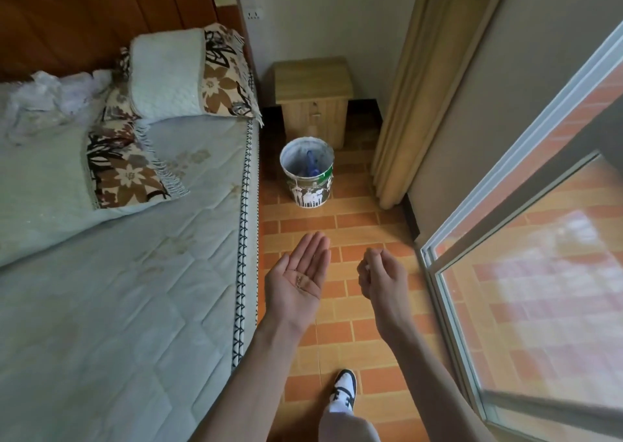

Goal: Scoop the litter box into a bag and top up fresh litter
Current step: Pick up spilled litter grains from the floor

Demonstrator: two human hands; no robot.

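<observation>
Nearest to us is our leg in pale trousers, with one black and white shoe (344, 391) stepping on the orange brick-pattern floor (340, 333).

The biggest thing is the pale green quilted bed (118, 290) on our left. Next is the big glass sliding door with a grey frame (448, 273) on our right, then the long tan curtain (404, 111). A small wooden cabinet (313, 97) stands by the far wall. Just in front of it is a round white bucket with paint drips (307, 173), and something blue lies inside. We count two flowery brown pillows with pale green covers (188, 74) on the bed.

Our left hand (298, 281) is held flat, palm up, fingers straight. A few tiny brown crumbs (300, 280) sit in the palm; we cannot tell for sure what they are. Our right hand (381, 279) is curled, and the fingertips seem to pinch a tiny white bit (367, 267).

We cannot see the litter box, the bag or the fresh litter anywhere here.

What could go wrong? If we tip the flat hand as we walk, the crumbs could slide off onto the floor or the bed. The tiny bit could slip out if the pinch gets loose.

We count two hands, one shoe, one bucket, one cabinet, one bed.
</observation>
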